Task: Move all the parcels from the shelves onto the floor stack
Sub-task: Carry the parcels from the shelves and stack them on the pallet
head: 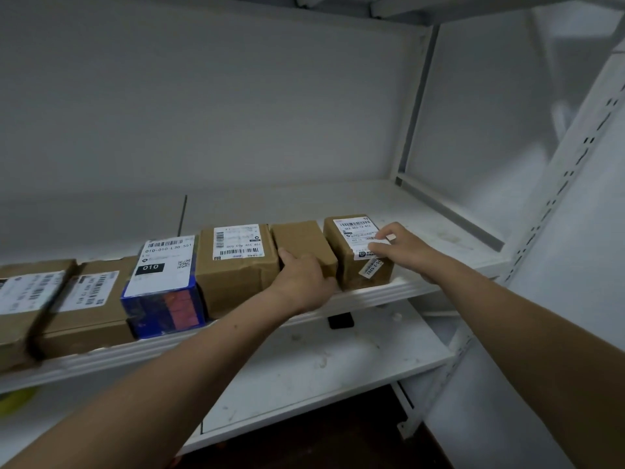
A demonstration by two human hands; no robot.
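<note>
Parcels (236, 265) are standing in a row along the front lip of the upper shelf (422, 214), touching or nearly touching one another. The left hand (304, 282) is gripping the plain brown box (301, 236), with the thumb going into the gap on its left side and the palm covering its front face. The right hand (406, 248) is resting on the labelled box (351, 231) at the right end of the row, fingers lying fairly flat across the top label and not visibly closing round it. Judging by size, both boxes are looking light and stiff. The cardboard is offering a dry, sure hold, though the taped and labelled faces are likely slicker, so taking each by opposite side walls is looking soundest. A blue box (162, 306) is standing further left. The left-hand parcels are blurring and running off the edge of view. The rear faces are hidden. A small black object (341, 320) on the lower shelf (338, 367) and a yellow thing (15, 399) are not identifiable. The floor stack is not showing.
</note>
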